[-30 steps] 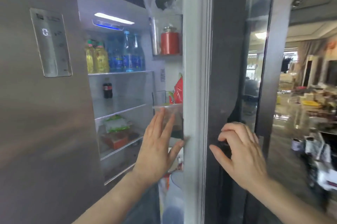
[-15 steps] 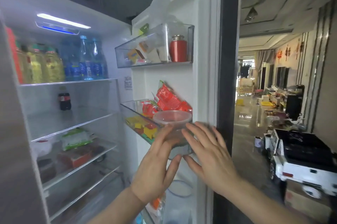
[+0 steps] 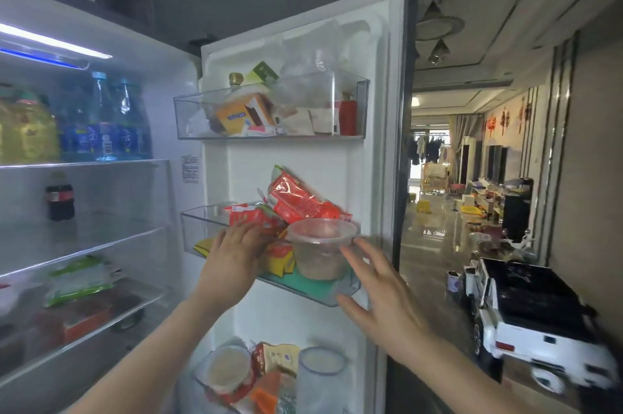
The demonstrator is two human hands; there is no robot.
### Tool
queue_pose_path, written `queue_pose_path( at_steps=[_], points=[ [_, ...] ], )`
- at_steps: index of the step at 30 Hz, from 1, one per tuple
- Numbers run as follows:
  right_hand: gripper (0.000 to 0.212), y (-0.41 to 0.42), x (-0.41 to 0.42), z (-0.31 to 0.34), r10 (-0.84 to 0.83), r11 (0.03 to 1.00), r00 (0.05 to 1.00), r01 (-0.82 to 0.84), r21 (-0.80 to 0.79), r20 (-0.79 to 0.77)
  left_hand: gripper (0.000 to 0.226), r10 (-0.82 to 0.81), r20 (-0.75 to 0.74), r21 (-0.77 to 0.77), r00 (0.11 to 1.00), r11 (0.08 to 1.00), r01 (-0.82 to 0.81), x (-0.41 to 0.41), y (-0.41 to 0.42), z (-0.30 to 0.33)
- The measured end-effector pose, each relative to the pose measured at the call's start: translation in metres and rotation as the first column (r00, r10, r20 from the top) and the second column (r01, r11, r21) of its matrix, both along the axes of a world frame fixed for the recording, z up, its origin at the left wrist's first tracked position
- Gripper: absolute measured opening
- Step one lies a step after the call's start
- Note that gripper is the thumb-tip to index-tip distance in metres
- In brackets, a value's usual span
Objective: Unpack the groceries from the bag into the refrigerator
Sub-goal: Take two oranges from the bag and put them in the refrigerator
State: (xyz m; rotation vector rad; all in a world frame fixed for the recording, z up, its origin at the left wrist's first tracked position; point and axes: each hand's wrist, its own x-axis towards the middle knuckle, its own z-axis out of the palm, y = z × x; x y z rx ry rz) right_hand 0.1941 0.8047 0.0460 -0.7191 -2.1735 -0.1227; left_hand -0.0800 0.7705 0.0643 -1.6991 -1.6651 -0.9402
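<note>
Clear tub [image 3: 322, 250] sitting in middle door bin [image 3: 202, 228]. Left hand [image 3: 232, 256] left of tub, fingers straight, touching packets; right hand [image 3: 381, 292] right of tub, fingers spread, gripping nothing.

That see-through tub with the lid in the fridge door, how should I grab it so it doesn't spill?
Hold the clear tub by its round sides just under the wider lid rim, coming from the front and right, where the right hand is. Red packets lean close behind it, so lift it straight up, level.

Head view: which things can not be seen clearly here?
- Grocery bag: outside the head view.
- Clear tub: contents blurred behind cloudy plastic.
- Left hand: fingertips hidden among the red packets.
- Top door bin: labels too small to read.
</note>
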Motion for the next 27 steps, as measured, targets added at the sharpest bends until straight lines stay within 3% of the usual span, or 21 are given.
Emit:
queue_pose_path(
  at_steps=[17, 27],
  points=[
    [0.099, 0.086, 0.011, 0.006, -0.193, 0.929, 0.977, 0.151, -0.337, -0.095, 0.039, 0.033, -0.124, -0.086, 0.992, 0.995, -0.044, 0.038, 0.087, 0.003],
    [0.095, 0.097, 0.002, 0.008, -0.308, 0.928, 0.943, 0.268, -0.261, -0.126, 0.046, 0.037, -0.155, 0.011, 0.987, 0.999, -0.036, 0.039, 0.104, -0.009]
  ],
)
